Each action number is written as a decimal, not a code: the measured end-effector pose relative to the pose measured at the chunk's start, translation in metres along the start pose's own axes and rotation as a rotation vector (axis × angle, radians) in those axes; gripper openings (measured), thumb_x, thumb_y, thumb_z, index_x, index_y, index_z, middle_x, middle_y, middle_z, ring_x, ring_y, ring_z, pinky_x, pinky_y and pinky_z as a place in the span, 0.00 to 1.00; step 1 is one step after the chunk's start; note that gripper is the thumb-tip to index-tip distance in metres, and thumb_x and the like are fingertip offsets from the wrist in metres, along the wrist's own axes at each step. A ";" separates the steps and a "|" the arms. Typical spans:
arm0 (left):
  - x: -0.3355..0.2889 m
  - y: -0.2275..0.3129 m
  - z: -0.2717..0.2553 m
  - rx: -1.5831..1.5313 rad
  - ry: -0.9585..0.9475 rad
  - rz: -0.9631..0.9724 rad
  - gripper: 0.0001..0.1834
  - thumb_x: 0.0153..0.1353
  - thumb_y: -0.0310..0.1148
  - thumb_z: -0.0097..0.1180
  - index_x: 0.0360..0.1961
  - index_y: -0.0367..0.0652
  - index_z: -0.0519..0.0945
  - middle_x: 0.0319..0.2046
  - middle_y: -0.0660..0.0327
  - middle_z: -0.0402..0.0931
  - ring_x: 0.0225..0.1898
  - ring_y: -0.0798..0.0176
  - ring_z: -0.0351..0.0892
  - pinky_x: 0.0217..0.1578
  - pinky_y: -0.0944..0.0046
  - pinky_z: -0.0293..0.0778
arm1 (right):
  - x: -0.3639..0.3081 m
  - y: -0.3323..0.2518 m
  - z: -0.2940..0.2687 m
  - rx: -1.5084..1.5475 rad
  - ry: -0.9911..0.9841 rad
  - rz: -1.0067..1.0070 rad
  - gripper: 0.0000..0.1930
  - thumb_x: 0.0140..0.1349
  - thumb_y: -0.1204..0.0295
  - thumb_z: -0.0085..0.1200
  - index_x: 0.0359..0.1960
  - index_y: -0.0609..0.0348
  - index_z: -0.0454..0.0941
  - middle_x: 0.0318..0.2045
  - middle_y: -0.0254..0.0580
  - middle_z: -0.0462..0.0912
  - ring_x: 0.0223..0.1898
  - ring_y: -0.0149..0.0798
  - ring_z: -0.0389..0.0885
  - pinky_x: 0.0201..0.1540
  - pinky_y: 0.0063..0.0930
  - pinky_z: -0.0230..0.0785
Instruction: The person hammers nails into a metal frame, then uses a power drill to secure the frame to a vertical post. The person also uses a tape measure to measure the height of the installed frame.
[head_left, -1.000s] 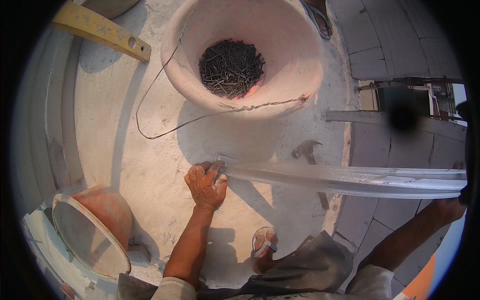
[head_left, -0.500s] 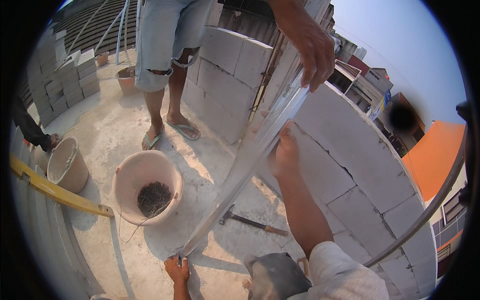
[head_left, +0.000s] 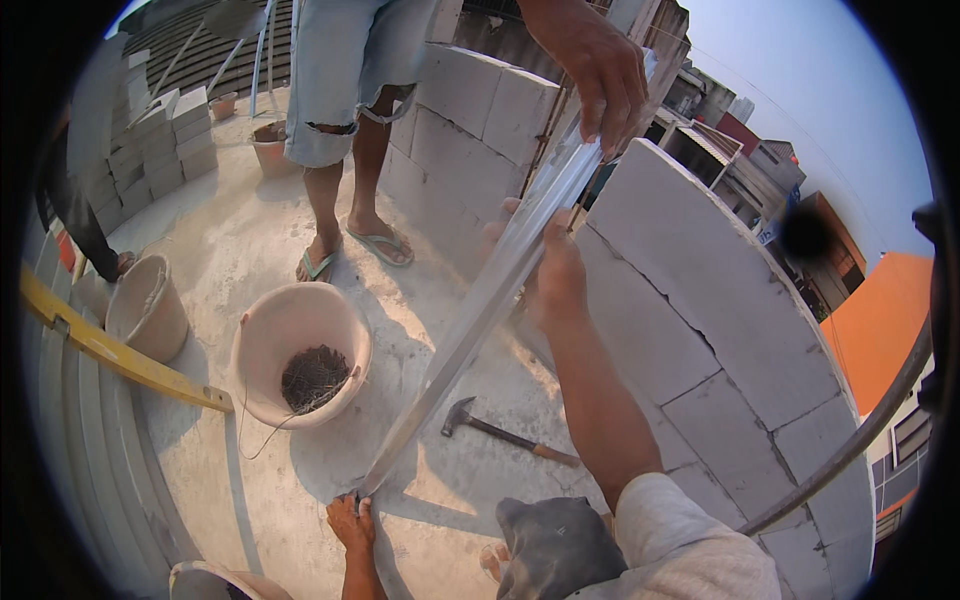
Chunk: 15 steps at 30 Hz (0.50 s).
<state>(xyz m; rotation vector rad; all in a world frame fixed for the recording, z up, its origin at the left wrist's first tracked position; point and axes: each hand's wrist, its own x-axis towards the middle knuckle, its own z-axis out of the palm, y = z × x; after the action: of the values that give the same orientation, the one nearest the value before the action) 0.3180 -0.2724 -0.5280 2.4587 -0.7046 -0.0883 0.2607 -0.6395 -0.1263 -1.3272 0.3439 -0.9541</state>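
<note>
Left hand nearest, fingers closed on the low end of the silvery metal strip, down by the floor. The strip's long axis slants away, up and rightward, passing left of the hammer. Right hand wraps it farther along, fingers partly hidden. And here's the change: beyond the co-worker's gripping hand, the far tip now appears, suggesting a firmer, shared hold.
</note>
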 end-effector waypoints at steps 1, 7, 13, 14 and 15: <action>0.001 0.002 -0.001 0.008 0.006 -0.001 0.19 0.55 0.41 0.63 0.43 0.39 0.81 0.40 0.49 0.72 0.45 0.44 0.69 0.46 0.48 0.66 | 0.001 0.002 -0.001 0.003 0.005 0.015 0.39 0.67 0.37 0.32 0.57 0.64 0.68 0.41 0.50 0.81 0.44 0.41 0.83 0.47 0.35 0.77; 0.000 0.006 -0.002 0.017 0.023 -0.035 0.16 0.55 0.42 0.63 0.41 0.44 0.83 0.38 0.55 0.73 0.44 0.49 0.70 0.44 0.51 0.65 | 0.009 0.009 -0.004 -0.007 -0.053 -0.010 0.35 0.71 0.43 0.29 0.60 0.65 0.63 0.46 0.54 0.79 0.47 0.47 0.81 0.54 0.42 0.75; 0.002 0.009 -0.003 -0.027 0.036 -0.084 0.17 0.54 0.44 0.64 0.42 0.47 0.83 0.38 0.58 0.73 0.44 0.52 0.69 0.46 0.53 0.64 | 0.007 0.019 0.010 -0.136 0.002 -0.126 0.34 0.72 0.47 0.27 0.69 0.63 0.44 0.55 0.59 0.69 0.57 0.52 0.74 0.62 0.48 0.71; 0.001 0.010 -0.004 -0.029 0.041 -0.085 0.17 0.54 0.44 0.64 0.41 0.47 0.83 0.38 0.59 0.73 0.44 0.52 0.69 0.46 0.53 0.64 | 0.003 0.022 0.010 -0.161 -0.030 -0.166 0.35 0.72 0.47 0.27 0.69 0.63 0.43 0.55 0.60 0.69 0.58 0.53 0.73 0.62 0.48 0.70; 0.002 0.011 -0.005 -0.033 0.028 -0.094 0.17 0.53 0.44 0.64 0.41 0.48 0.83 0.38 0.59 0.73 0.44 0.52 0.69 0.46 0.53 0.64 | 0.000 0.024 0.010 -0.163 -0.021 -0.145 0.35 0.73 0.48 0.27 0.69 0.65 0.42 0.55 0.60 0.69 0.59 0.54 0.72 0.64 0.48 0.68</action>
<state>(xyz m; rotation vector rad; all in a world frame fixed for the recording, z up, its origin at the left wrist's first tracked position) 0.3156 -0.2779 -0.5178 2.4561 -0.5705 -0.1006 0.2770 -0.6339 -0.1460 -1.5260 0.3177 -1.0502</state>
